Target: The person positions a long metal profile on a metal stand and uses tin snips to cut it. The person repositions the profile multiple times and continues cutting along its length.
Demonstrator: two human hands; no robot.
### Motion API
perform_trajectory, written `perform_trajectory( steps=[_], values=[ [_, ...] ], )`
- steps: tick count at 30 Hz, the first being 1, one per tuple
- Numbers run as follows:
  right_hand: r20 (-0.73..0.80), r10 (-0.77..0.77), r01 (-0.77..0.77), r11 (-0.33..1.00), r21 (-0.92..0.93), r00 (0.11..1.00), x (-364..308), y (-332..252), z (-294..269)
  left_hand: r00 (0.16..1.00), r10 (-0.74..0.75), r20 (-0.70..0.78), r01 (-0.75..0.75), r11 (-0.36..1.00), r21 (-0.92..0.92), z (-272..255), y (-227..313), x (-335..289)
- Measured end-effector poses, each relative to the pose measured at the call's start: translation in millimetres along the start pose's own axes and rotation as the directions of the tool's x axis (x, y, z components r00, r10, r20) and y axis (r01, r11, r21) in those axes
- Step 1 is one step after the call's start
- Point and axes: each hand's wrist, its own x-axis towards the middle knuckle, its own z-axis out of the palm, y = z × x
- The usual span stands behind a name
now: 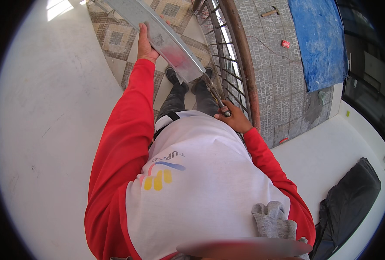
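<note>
My left hand (pixel 147 45) is closed around the edge of a long, silvery metal channel (pixel 166 43), with the thumb lying along its near side. The channel slants from the upper left down toward my knees. At its lower right end, a slim metal tool that looks like locking pliers (pixel 214 93) meets the corner of the channel. My right hand (pixel 236 117) is wrapped around the rear end of that tool, beside my right hip. Its jaws are too small to make out clearly.
A brown handrail with dark metal bars (pixel 240 56) runs close by my right hand. Beyond it lie a hammer (pixel 270 12), a small red box (pixel 285 43) and a blue tarp (pixel 320 39) on grey paving. A pale wall (pixel 49 130) stands left; black sheeting (pixel 350 203) lies lower right.
</note>
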Motion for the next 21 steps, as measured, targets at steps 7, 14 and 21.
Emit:
perform_trajectory(
  steps=[7, 14, 21],
  values=[
    [0.001, 0.020, -0.020, 0.999, 0.049, 1.000, -0.6, -3.7, -1.4, 1.000, -0.008, 0.007, 0.008, 1.000, -0.001, -2.4, -0.8, 2.3],
    [-0.013, 0.008, -0.007, 0.999, 0.034, 1.000, 1.0, -2.3, -2.0, 1.000, -0.006, -0.005, 0.006, 1.000, -0.002, -4.1, -2.1, 3.0],
    [-0.025, -0.005, 0.003, 0.999, -0.041, 1.000, -0.2, 0.1, -4.2, 1.000, 0.001, -0.002, -0.001, 1.000, 0.014, -2.0, 0.0, 1.4]
  ],
)
